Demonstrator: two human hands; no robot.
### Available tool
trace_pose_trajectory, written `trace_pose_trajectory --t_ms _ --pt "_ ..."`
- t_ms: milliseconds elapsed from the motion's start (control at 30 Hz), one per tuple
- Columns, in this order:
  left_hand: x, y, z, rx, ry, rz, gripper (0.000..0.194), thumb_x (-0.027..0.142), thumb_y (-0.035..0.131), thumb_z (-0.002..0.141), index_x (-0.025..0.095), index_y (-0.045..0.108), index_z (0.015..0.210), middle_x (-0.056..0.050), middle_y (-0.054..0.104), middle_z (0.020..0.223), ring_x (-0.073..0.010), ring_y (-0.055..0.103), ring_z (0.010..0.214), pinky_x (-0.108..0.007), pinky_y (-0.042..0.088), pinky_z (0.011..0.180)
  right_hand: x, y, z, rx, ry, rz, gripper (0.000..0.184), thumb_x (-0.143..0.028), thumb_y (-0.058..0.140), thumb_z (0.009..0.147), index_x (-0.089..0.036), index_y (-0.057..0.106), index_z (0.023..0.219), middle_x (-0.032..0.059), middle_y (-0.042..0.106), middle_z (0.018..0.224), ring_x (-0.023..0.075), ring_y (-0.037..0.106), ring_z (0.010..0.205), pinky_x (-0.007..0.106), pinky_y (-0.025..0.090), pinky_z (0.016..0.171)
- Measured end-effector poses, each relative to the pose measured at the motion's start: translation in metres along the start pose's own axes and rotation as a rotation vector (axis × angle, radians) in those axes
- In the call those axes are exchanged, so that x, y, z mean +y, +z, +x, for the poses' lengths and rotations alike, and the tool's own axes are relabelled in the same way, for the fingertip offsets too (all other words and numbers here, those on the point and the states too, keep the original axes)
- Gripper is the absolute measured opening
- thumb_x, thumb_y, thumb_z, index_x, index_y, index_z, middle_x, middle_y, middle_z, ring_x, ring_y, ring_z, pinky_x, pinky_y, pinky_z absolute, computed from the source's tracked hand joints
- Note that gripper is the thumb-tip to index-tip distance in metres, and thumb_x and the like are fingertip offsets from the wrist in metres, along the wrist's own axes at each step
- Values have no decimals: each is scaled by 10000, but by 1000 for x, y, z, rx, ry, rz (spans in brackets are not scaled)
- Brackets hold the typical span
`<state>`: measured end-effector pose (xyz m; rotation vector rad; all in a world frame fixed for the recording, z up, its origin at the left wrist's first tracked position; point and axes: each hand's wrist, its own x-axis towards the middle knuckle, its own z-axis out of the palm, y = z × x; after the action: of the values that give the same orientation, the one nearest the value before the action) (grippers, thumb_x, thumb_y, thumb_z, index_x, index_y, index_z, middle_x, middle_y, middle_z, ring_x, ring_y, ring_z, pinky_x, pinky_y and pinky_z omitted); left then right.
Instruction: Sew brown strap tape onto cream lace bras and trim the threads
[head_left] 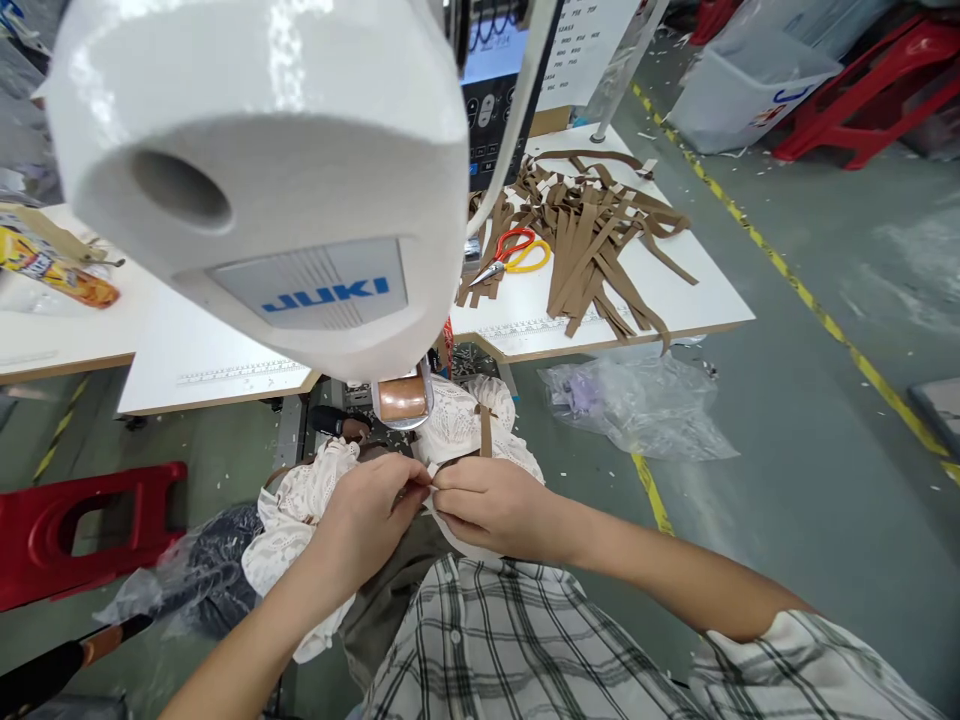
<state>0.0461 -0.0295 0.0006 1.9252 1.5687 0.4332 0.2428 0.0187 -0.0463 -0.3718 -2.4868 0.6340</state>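
Observation:
My left hand (375, 508) and my right hand (495, 505) meet fingertip to fingertip over my lap, both pinched closed. Between the fingertips shows a small white tag (433, 470), which my left fingers pinch. A brown strap (486, 432) runs down into my right fingers. Just beyond the hands lies a white lace bra (450, 420), partly covered by them. More white lace fabric (300, 500) hangs over my leg beside my left forearm. Exactly how strap and tag join is hidden by the fingers.
A white JUKI sewing machine (300, 200) looms above. On the table (705, 300) lie a heap of brown straps (592, 240) and scissors with red and yellow handles (517, 252). A plastic bag (637, 405) and a red stool (90, 530) are lower down.

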Motion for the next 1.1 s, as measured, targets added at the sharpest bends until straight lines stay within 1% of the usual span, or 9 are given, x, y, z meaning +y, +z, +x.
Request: trace_pose_trajectory --t_ms 167,300,400,600,700,833,933,1000,1100 --pt "-8 6 10 -67 -49 -24 118 161 509 873 215 573 790 -26 629 801 -192 586 765 -299 437 659 2 11 1 77 150 136 258 -154 433 919 -200 550 693 12 547 631 144 485 615 265 378 573" --pt "-13 22 9 15 -132 -453 48 224 559 870 202 575 830 -48 639 909 -184 597 840 -288 488 712 -3 9 3 149 383 445 210 -172 505 882 -200 570 684 14 590 677 130 539 639 237 416 589" --pt "-10 32 3 125 -177 -678 122 296 546 917 191 608 913 -51 655 882 -172 615 800 -278 503 693 -8 4 5 219 444 523 189 -176 538 864 -201 600 687 21 616 703 133 559 653 237 432 601" --pt "-9 37 -3 342 -22 -286 171 294 519 955 210 620 845 -23 632 776 -153 595 726 -265 464 644 -13 -3 10 221 471 523 173 -158 551 851 -212 686 758 12 630 664 132 548 612 239 421 570" --pt "-13 43 -2 418 57 -211 188 278 499 959 213 582 803 -10 605 726 -143 577 675 -261 459 611 -14 -2 11 241 506 545 163 -142 572 829 -217 716 812 14 678 723 127 577 619 229 437 574" --pt "-13 53 -2 453 61 -283 141 255 489 969 218 619 928 -41 672 870 -168 634 826 -294 512 733 -10 0 11 284 583 573 133 -168 593 831 -209 719 826 28 721 816 140 634 690 228 470 624" --pt "-9 52 -2 480 -5 -327 151 261 494 970 209 633 944 -47 678 889 -169 640 835 -287 517 724 -3 -5 10 228 648 532 119 -232 595 869 -202 707 842 13 702 763 127 597 633 219 423 576" --pt "-6 47 -3 486 -28 -287 157 257 500 967 204 633 904 -36 669 834 -155 633 773 -262 509 674 2 -12 10 186 639 438 138 -254 572 902 -207 692 852 3 679 732 122 575 632 221 393 584" --pt "-1 35 -5 451 82 -158 124 214 525 955 205 648 945 -35 695 841 -141 645 760 -242 513 679 9 -26 14 116 549 269 166 -236 535 926 -213 658 817 -7 625 690 121 545 652 226 353 614"
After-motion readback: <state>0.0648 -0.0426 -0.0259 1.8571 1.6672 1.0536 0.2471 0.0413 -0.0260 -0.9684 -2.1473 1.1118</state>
